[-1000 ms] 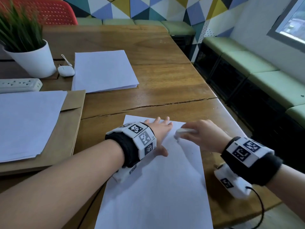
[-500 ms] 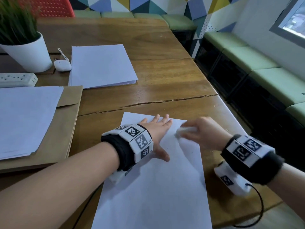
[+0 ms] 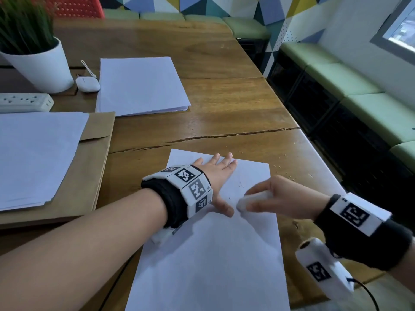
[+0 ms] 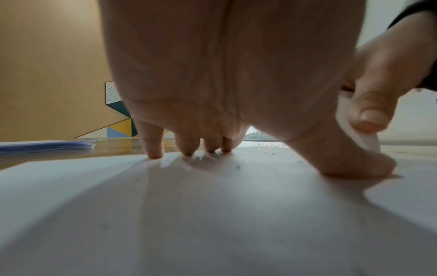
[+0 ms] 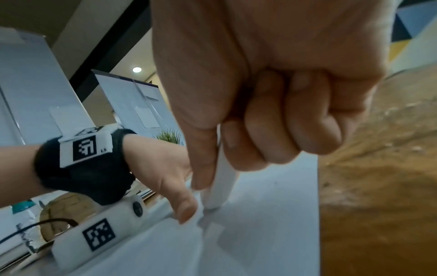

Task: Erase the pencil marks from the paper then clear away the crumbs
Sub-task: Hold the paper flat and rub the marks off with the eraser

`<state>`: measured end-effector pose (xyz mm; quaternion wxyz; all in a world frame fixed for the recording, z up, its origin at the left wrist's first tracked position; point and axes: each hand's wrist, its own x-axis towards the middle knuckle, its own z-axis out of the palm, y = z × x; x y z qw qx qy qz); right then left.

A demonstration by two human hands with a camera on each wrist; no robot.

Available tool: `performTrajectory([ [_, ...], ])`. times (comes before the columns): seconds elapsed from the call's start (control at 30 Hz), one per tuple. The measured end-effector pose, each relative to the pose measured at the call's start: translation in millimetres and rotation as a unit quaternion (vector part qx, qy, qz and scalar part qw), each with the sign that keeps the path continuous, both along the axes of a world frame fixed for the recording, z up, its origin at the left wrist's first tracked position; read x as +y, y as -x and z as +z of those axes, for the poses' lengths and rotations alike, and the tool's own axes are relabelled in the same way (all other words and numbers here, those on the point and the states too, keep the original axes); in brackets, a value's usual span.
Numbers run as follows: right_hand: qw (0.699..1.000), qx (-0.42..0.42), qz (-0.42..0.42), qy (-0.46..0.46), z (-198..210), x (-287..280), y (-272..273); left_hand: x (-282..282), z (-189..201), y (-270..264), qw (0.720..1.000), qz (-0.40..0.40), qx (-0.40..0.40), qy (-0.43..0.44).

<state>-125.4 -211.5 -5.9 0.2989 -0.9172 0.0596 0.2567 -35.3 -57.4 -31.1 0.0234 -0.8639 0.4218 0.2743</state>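
Paper (image 3: 208,254) — one white sheet, flat on the wooden table (image 3: 224,102), right edge near the table's edge. Eraser (image 3: 251,202) — white, smooth, end down on the sheet beside the left thumb. Right hand (image 3: 280,200) clamped around it, fingers curled. Left hand (image 3: 215,176) spread flat, fingertips pressing the sheet. Crumbs (image 3: 279,167) — dark specks on sheet and bare wood past its far right corner. Left: brown envelope (image 3: 85,176) under sheets; beyond, paper stack (image 3: 141,86), earbud case (image 3: 87,84), power strip (image 3: 24,102), white plant pot (image 3: 40,66).
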Motion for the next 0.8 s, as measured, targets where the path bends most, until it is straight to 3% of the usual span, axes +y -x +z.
performTrajectory([
  [0.1, 0.999, 0.006, 0.018, 0.029, 5, -2, -16, 0, -1, 0, 1.000, 0.004, 0.001, 0.002],
  [0.27, 0.985, -0.107, -0.135, -0.017, -5, 5, -37, 2, -6, 1, 1.000, 0.012, -0.010, 0.020],
  [0.43, 1.000, 0.025, -0.007, 0.001, -1, 6, -6, 1, -3, 0, 1.000, 0.002, -0.005, 0.007],
  [0.5, 1.000, 0.015, -0.014, 0.019, 3, 3, -20, 1, -4, -1, 1.000, 0.004, -0.005, 0.009],
  [0.63, 0.988, -0.085, -0.132, -0.012, -5, 1, -41, 2, -9, -1, 1.000, 0.008, -0.013, 0.024],
  [0.7, 0.990, -0.080, -0.114, -0.029, -8, 4, -25, 1, -9, -1, 1.000, 0.007, -0.012, 0.021],
  [0.8, 0.999, 0.008, -0.039, -0.019, -3, 9, -4, 1, -6, -2, 1.000, 0.002, -0.007, 0.012],
])
